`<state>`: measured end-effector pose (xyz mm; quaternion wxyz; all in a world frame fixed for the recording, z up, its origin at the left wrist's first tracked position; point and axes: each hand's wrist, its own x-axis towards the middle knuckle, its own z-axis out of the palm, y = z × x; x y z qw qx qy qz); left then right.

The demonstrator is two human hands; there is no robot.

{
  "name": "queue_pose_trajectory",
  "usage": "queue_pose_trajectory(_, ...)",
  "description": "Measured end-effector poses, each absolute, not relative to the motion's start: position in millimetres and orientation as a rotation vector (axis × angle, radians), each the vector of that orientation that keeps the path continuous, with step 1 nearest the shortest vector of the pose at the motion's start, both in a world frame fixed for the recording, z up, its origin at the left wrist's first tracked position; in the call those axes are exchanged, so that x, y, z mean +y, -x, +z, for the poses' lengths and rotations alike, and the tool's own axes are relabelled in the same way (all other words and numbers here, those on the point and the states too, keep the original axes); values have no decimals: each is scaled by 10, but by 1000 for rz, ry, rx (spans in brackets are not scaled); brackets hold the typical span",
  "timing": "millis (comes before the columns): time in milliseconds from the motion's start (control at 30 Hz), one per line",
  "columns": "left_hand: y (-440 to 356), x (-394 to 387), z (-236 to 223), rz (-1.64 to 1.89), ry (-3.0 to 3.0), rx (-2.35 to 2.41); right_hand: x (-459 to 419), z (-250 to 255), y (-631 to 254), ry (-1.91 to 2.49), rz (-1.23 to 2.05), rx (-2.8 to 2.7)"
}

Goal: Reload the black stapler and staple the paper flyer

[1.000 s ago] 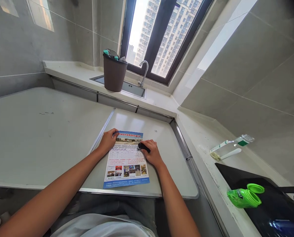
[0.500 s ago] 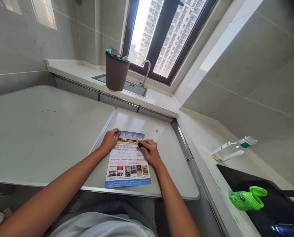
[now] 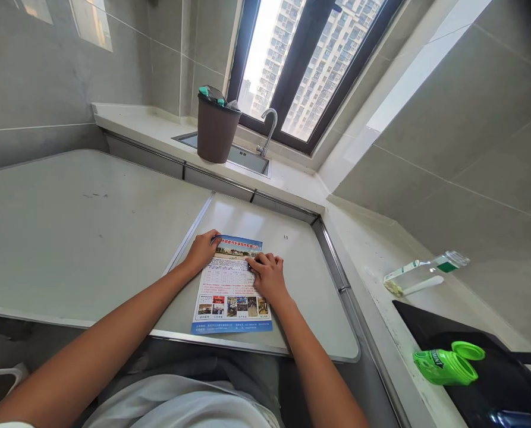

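"Head camera — how many hands are in it?"

"Two, both bare: one left hand (image 3: 201, 252) and one right hand (image 3: 269, 278), at the ends of two forearms (image 3: 126, 321) reaching in from the bottom edge."

"What lies under them?"

"One printed leaflet (image 3: 227, 279), lying on the white table (image 3: 113, 249), near its front edge and right of the single seam (image 3: 194, 224) that divides the tabletop in two. It has two blue bands, one at the top and one at the bottom, one wide photo under the heading, and a row of smaller photos low down."

"What are the fingers doing?"

"The left fingers are drawn close together at the leaflet's upper left corner, touching it; I cannot tell whether they pinch the paper or press it down. The right fingers are curled around one small black object (image 3: 258, 259) over the leaflet's upper right side. Most of that object is hidden by the hand."

"And around them?"

"Two tiny dark bits (image 3: 285, 237) lie on the table, beyond the right hand. Farther back are one brown bucket (image 3: 217, 131) hiding part of one sink (image 3: 251, 159), one curved tap (image 3: 272, 128) and one window (image 3: 307, 101) with two panes. Along the right are one clear bottle (image 3: 450, 261), one white spoon-like piece (image 3: 426, 285) and one green tub (image 3: 439, 365) — its one lid (image 3: 468, 351) flipped open — overlapping a black panel (image 3: 426, 324)."
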<state>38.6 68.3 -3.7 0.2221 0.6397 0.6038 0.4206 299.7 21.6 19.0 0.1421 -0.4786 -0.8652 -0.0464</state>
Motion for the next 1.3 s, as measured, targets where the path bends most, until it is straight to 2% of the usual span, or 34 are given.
queue_pose_trajectory(233, -384, 689, -64, 1130, -1913, 1712, 150, 160, -2952, 1357, -169, -2480)
queue_pose_trajectory(367, -371, 700, -150, 1145, -2088, 1820, 159, 122, -3083, 1299, -70, -2325)
queue_pose_trajectory(600, -383, 691, -163, 931, -2151, 1882, 227, 99, -3282, 1409, 125, -2141)
queue_pose_trajectory(967, -386, 714, -202, 771, -2240, 1883, 343, 38, -3561, 1824, -96, -1575)
queue_pose_trajectory(1067, -384, 732, -201, 895, -2150, 1855, 333, 86, -3470, 1663, -51, -1607)
queue_pose_trajectory(1300, -235, 806, -205, 1526, -1640, 1796, 282, 295, -2717, 1380, 207, -1788)
